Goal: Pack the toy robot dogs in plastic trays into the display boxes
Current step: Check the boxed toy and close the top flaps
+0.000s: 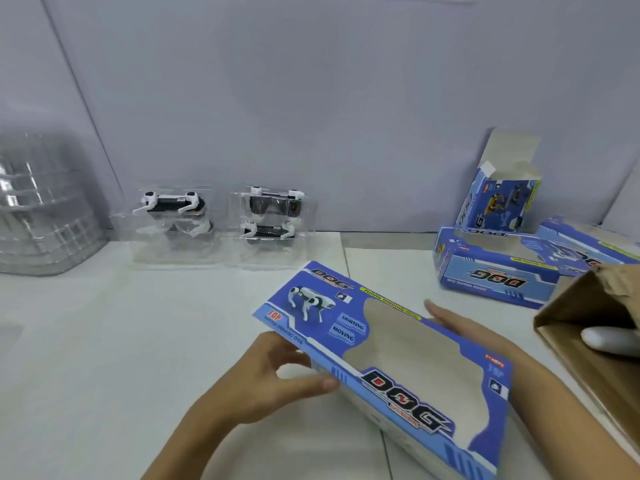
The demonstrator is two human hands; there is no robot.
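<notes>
A blue display box [391, 362] with a cut-out window and "DOG" lettering is held flat and slanted above the table in front of me. My left hand [277, 375] grips its near long edge, thumb curled under. My right hand [460, 323] lies with straight fingers against the far long edge. Two clear plastic trays [173, 233] [273, 230] stand at the back against the wall, each holding black-and-white toy robot dogs [173, 202] [273, 206].
More blue display boxes [495, 268] lie at the right, one standing upright and open [498, 199]. A brown cardboard carton [595, 327] sits at the right edge. A stack of clear trays [41, 209] stands at the far left on the white table [121, 341].
</notes>
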